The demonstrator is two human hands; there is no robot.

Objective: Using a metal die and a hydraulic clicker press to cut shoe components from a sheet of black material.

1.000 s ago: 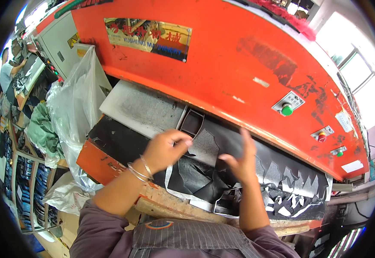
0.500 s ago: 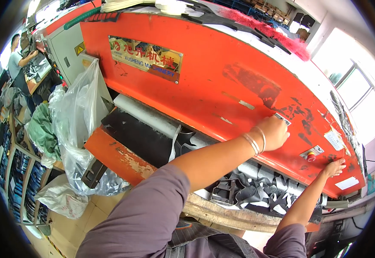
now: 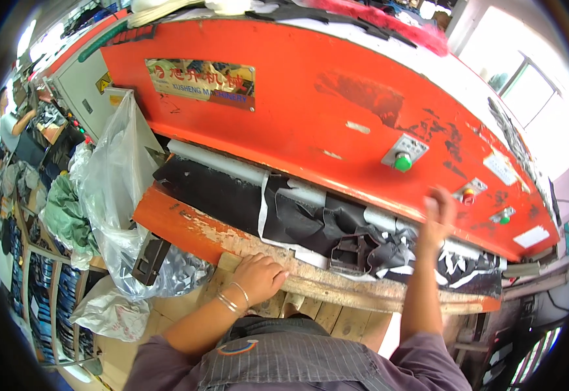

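My left hand (image 3: pixel 256 280) rests on the front edge of a worn wooden board (image 3: pixel 310 284), its fingers loosely bent and holding nothing. My right hand (image 3: pixel 437 218) is raised in front of the red press beam (image 3: pixel 284 143), blurred by motion, with its fingers extended and nothing visible in them. Between the hands, a black cutting die (image 3: pixel 351 253) sits on black sheet material (image 3: pixel 297 218), with cut scraps (image 3: pixel 457 264) to its right. A green button (image 3: pixel 402 162), a red button (image 3: pixel 469 197) and a second green button (image 3: pixel 505 219) show on the beam.
An orange worn ledge (image 3: pixel 186 218) carries a dark bracket (image 3: pixel 150 260) at the left. Clear plastic bags (image 3: pixel 118 169) hang beside the grey cabinet (image 3: pixel 79 85). Shelves (image 3: pixel 43 287) with dark pieces stand farther left. Another person (image 3: pixel 12 124) works at the far left.
Both hands have come off the buttons on the beam. My left hand has dropped to the wooden edge; my right has moved left over the material. The view has shifted.
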